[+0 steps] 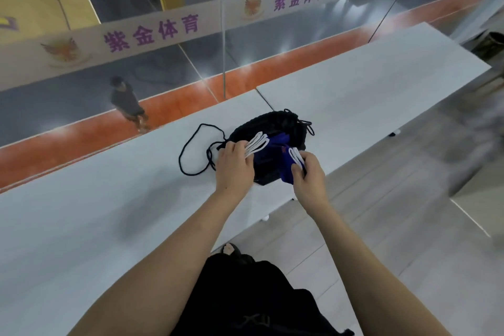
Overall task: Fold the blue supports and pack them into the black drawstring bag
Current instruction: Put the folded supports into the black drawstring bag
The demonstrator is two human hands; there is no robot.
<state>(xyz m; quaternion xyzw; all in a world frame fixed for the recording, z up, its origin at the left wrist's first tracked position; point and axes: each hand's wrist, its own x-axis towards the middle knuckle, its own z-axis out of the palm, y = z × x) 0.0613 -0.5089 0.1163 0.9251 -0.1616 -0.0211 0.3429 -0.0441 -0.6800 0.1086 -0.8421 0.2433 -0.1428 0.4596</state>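
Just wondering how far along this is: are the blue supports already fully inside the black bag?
No, the blue supports lie on top of the black drawstring bag, held by both hands.

White table (109,213), long, butted end to end against a second white table (381,84); seam just beyond the grip. Black bag (272,125) lies directly on the near table at its far end, under and beyond the grip. Bag's black cord (188,150) lies looped on the tabletop just left of the grip. Blue supports (275,155) rest on the bag, within the grip.
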